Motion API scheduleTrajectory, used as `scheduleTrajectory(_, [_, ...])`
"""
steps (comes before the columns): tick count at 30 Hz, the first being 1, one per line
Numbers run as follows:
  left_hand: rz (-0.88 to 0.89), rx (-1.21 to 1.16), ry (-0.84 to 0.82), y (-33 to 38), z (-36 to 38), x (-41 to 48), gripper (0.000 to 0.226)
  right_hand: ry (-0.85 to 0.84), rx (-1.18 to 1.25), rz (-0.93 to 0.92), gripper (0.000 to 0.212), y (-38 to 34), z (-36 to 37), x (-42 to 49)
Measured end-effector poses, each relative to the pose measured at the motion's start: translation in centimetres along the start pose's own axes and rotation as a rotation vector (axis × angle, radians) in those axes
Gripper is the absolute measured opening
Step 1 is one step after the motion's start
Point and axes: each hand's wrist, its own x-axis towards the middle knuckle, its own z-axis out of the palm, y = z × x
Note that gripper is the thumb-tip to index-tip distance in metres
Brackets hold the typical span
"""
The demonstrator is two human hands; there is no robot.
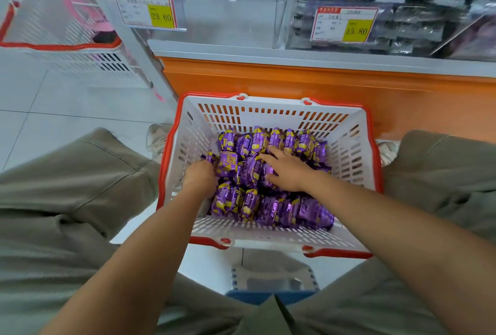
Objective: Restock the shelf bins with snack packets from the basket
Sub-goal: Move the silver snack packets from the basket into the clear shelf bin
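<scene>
A white basket with a red rim (271, 113) sits on the floor between my knees, holding several purple snack packets (271, 206). My left hand (200, 176) is down among the packets at the basket's left side; its fingers are buried and hidden from view. My right hand (284, 172) lies flat with spread fingers on top of the packets in the middle. Above, a clear shelf bin (228, 20) with a 23.60 price tag looks nearly bare.
To the right a second clear bin (402, 7) is full of dark packets and tagged 15.80. An orange shelf base (295, 79) runs behind the basket. Another red-rimmed white basket (53, 36) stands at the upper left. A small stool (271, 281) is under me.
</scene>
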Motion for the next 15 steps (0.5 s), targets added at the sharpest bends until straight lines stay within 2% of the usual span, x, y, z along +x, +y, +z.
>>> scheduleTrajectory(5, [-0.095, -0.42, 0.229, 0.1, -2.8, 0.3, 0.025, 0.092, 0.104, -0.047, 0.064, -0.8, -1.0, -0.5])
scheduleTrajectory(8, [-0.122, -0.765, 0.369, -0.1, -5.2, 0.0, 0.017, 0.165, 0.273, -0.105, 0.064, -2.1, -2.4, -1.2])
scheduleTrajectory(12, [-0.086, -1.261, 0.322, 0.5, -7.6, -0.8, 0.007, 0.238, 0.503, -0.212, 0.085, -4.5, -4.1, -2.4])
scheduleTrajectory(14, [-0.039, -1.396, 0.318, 1.5, -9.0, -2.0, 0.008, 0.332, 0.535, -0.239, 0.091, -5.4, -4.9, -3.3])
scheduleTrajectory(15, [-0.003, -1.453, 0.312, 2.2, -9.7, -2.9, 0.013, 0.396, 0.521, -0.251, 0.087, -5.7, -5.2, -3.8])
